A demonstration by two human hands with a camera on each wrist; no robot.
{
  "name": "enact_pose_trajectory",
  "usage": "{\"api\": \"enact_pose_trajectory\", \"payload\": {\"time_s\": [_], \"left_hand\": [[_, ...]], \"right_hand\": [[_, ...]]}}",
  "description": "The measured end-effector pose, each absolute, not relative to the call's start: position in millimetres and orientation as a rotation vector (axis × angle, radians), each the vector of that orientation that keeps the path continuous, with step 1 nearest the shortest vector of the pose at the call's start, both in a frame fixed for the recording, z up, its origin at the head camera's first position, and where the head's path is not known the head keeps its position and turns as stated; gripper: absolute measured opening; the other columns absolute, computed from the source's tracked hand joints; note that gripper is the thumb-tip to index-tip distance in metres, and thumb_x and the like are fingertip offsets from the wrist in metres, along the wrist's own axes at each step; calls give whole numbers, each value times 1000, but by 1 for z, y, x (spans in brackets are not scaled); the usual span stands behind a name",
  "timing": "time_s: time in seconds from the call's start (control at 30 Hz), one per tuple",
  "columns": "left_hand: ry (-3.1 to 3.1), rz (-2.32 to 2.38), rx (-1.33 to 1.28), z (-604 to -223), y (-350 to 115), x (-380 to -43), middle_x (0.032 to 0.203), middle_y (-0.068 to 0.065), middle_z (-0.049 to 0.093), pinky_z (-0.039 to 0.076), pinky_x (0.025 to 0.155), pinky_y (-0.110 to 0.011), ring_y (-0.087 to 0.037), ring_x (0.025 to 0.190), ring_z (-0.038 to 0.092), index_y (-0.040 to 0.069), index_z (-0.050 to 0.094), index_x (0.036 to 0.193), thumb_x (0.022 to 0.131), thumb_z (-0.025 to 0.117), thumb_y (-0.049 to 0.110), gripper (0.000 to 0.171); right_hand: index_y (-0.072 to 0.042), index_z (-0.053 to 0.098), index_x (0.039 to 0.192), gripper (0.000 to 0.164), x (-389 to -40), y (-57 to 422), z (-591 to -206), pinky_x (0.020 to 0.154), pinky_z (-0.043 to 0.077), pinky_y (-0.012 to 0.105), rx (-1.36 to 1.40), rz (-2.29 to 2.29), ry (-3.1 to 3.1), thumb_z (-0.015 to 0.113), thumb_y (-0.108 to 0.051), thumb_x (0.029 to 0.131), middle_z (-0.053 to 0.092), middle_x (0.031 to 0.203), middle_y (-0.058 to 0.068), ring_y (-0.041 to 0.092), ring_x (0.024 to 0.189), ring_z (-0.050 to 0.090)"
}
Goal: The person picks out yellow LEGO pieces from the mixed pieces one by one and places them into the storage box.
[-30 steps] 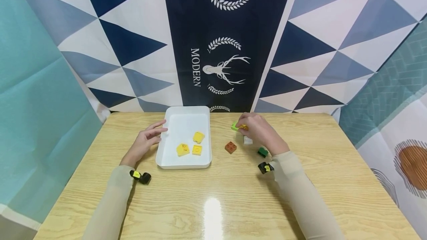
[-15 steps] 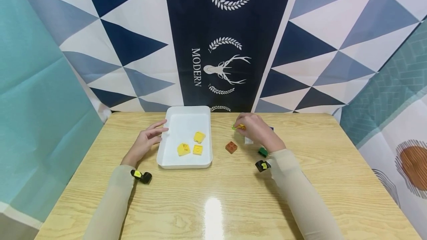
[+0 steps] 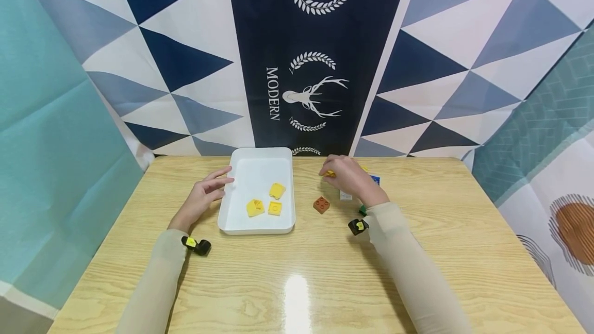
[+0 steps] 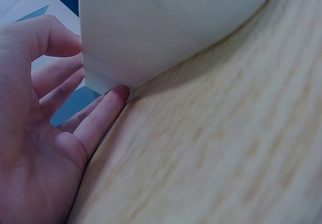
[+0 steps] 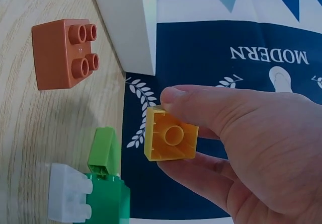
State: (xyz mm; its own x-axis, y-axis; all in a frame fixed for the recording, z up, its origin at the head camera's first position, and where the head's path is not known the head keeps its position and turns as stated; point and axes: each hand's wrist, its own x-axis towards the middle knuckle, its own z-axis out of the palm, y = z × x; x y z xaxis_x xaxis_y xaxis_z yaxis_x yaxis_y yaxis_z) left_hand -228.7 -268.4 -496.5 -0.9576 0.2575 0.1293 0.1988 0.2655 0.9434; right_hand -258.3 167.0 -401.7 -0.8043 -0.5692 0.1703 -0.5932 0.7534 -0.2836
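Between thumb and fingers, my right hand [image 3: 350,175] pinches a yellow toy building brick [image 5: 174,135]. The right wrist view shows its hollow underside with a round tube inside, held above the table. My left hand [image 3: 202,196] touches the left side of a white tray [image 3: 255,169] with mostly straight fingers; the left wrist view shows the fingertips against its wall [image 4: 151,27]. Several yellow bricks [image 3: 274,208] lie in the tray. A reddish-brown brick [image 3: 321,204] rests on the table between tray and right hand. The head view hides the light green brick [image 5: 103,151] behind that hand.
Near the right hand stand a white brick [image 3: 345,196], a dark green brick [image 3: 363,210] and a blue brick [image 3: 375,180]. A bit of yellow [image 3: 364,168] shows behind the hand. A patterned cloth [image 3: 306,107] hangs at the table's back edge.
My right hand has moved slightly left with the yellow brick, away from the light green brick. More of the blue brick shows now. The left hand stays by the tray.
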Motion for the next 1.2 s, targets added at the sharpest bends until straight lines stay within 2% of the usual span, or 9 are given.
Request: {"api": "enact_pose_trajectory", "payload": {"time_s": [0.2, 0.43, 0.8, 1.2], "left_hand": [[2462, 1827, 442, -497, -267, -229, 183, -20, 39, 38, 119, 1, -41, 175, 25, -10, 67, 147, 109, 60, -3, 39], [2454, 1832, 451, -496, -267, -229, 183, -20, 38, 38, 119, 2, -42, 175, 25, -10, 67, 148, 109, 60, -4, 40], [2454, 1838, 461, -496, -268, -228, 183, -21, 39, 37, 118, 2, -43, 175, 25, -11, 67, 147, 108, 60, -4, 40], [2450, 1840, 455, -498, -269, -230, 183, -19, 39, 38, 119, 1, -42, 176, 25, -10, 68, 147, 109, 61, -3, 39]], "right_hand": [[-2, 88, 114, 16, -263, 162, -405, 104, 67, 53, 928, 490, -2915, 83, -4, 100, 82, 123, 17, 37, 113, 80], [-4, 88, 117, 17, -266, 155, -406, 113, 65, 54, 879, 518, -2969, 81, -6, 101, 82, 129, 16, 37, 122, 78], [-4, 87, 122, 20, -268, 145, -401, 115, 64, 53, 845, 581, -3004, 79, -9, 104, 81, 132, 15, 37, 127, 76], [-6, 86, 125, 23, -273, 126, -397, 120, 62, 52, 807, 654, -3027, 81, -9, 103, 80, 136, 14, 37, 130, 74]]}}
